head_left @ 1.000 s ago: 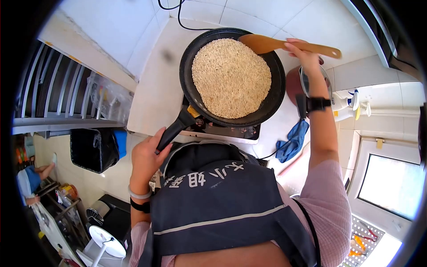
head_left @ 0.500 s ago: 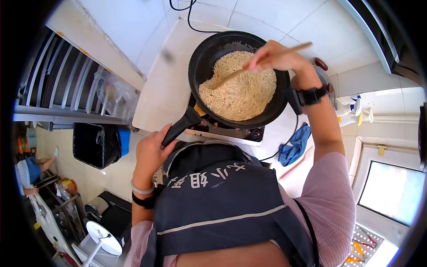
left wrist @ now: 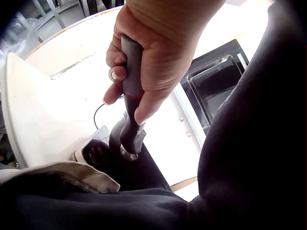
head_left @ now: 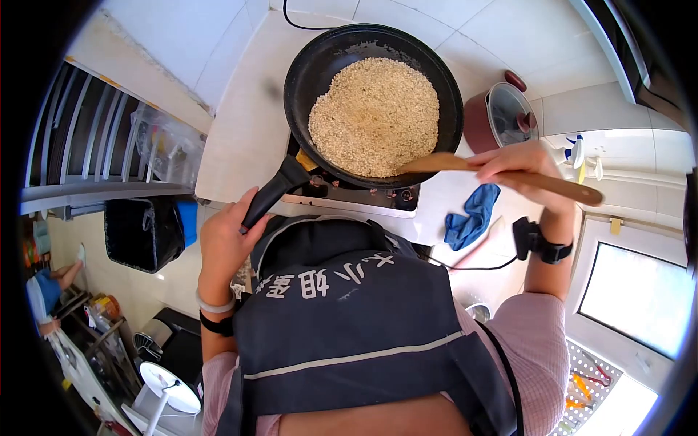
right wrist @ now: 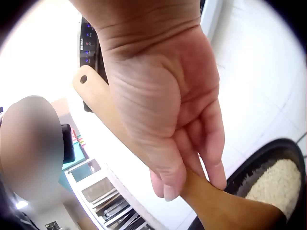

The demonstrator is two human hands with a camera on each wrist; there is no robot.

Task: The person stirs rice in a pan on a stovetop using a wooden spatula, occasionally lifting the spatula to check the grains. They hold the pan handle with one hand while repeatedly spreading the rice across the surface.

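Note:
A black frying pan holds a broad heap of small pale beige grains. My left hand grips the pan's black handle, its fingers wrapped round it in the left wrist view. At the pan's near right rim, a wooden spatula reaches in, with its blade tip at the lower edge of the grains. My right hand holds the spatula partway along, pinched between thumb and fingers in the right wrist view, where its holed end sticks out behind the hand.
The pan sits over a hob with a black front panel. A dark red pot with a glass lid stands right of it, and a blue cloth lies nearer. Tiled walls rise behind. A black-lined bin stands lower left.
The spatula went from the pan's far right rim across the grains, then to the near right edge. My right hand came nearer the body. The left hand has kept its grip on the handle.

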